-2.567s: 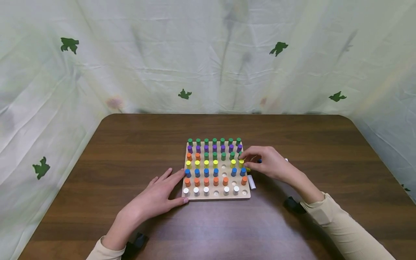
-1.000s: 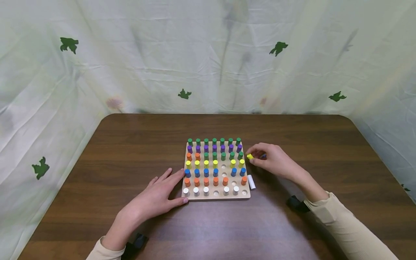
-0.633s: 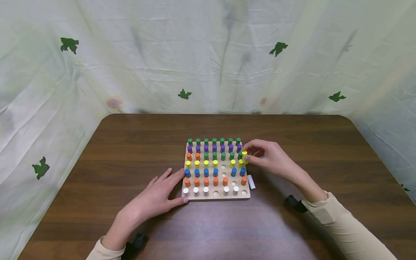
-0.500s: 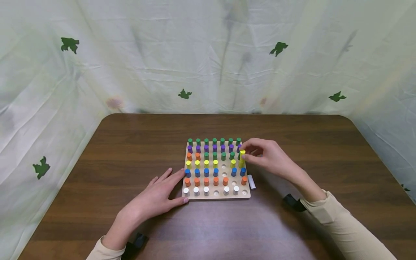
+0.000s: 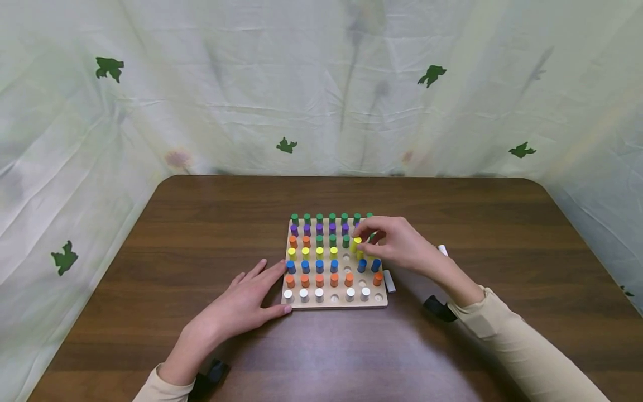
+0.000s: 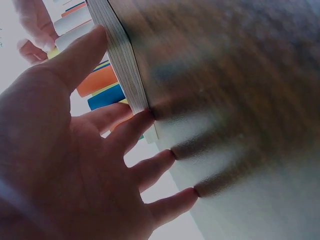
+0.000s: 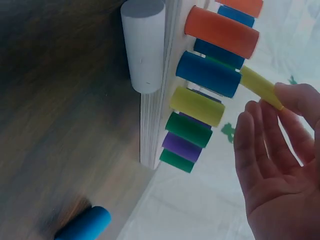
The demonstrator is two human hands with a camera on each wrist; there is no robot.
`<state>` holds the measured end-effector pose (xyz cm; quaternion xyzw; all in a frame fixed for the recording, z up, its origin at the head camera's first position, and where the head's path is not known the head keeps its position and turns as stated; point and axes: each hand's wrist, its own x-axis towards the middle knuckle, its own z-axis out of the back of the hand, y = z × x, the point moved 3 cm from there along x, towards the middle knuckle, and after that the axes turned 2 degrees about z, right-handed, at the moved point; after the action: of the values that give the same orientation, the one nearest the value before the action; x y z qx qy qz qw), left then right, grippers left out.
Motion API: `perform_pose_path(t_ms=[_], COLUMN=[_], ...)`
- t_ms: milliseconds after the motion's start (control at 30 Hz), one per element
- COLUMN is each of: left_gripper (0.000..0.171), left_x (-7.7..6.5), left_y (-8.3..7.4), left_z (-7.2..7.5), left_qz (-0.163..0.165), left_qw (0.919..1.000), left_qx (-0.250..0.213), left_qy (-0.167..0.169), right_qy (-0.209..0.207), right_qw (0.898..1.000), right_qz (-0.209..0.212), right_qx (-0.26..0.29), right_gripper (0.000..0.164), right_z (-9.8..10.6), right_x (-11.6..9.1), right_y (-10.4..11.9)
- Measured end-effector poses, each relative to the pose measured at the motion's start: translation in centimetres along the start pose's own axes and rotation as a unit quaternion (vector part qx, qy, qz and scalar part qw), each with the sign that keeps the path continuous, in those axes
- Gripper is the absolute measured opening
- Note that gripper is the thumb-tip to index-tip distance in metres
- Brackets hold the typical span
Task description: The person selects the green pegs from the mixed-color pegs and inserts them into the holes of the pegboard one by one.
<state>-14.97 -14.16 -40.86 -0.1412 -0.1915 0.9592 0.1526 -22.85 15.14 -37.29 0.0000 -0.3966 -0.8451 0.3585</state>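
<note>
My right hand [image 5: 394,243] pinches a yellow peg [image 5: 355,244] between thumb and fingers, above the right part of the wooden pegboard [image 5: 301,306]. In the right wrist view, this yellow peg [image 7: 260,86] stands out beyond the rows of seated pegs, held at its outer end. Coloured pegs fill most of the holes, row by row, with a gap in the yellow row left of the right hand's peg. My left hand [image 5: 246,301] rests spread against the board's left side. Seen from the left wrist, the thumb lies at the board's edge [image 6: 122,55] and the fingertips touch the tabletop.
A white peg [image 5: 389,281] lies on the table against the board's right side. Another white peg [image 5: 442,250] lies farther right, partly behind my right forearm. In the right wrist view a blue peg [image 7: 85,225] lies on the brown table [image 7: 65,115].
My right hand picked up a yellow peg beside the board's right edge, lifted it upright and moved it left over the board. The left hand has stayed in place.
</note>
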Motion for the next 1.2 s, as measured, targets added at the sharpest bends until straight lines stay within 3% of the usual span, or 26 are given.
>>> perform_pose_path(t_ms=[400,667,967,1200], left_gripper=[0.087,0.088,0.087,0.087], left_x=[0.1,0.0,0.0,-0.1], left_y=[0.0,0.0,0.0,0.0], left_z=[0.0,-0.1,0.0,0.0], left_qz=[-0.004,-0.003,-0.002,0.0], left_qw=[1.0,1.0,1.0,1.0], left_qx=[0.002,-0.001,-0.003,-0.002], left_qy=[-0.001,0.002,0.001,0.002], right_qy=[0.055,0.074,0.071,0.023], right_qw=[0.995,0.992,0.991,0.996], right_qz=[-0.001,0.003,0.008,-0.013], right_qx=[-0.088,-0.105,-0.109,-0.08], right_gripper=[0.017,0.016,0.016,0.015], right_z=[-1.3,-1.8,-1.8,-0.2], right_x=[1.1,1.3,1.1,-0.6], right_y=[-0.6,-0.7,-0.4,0.3])
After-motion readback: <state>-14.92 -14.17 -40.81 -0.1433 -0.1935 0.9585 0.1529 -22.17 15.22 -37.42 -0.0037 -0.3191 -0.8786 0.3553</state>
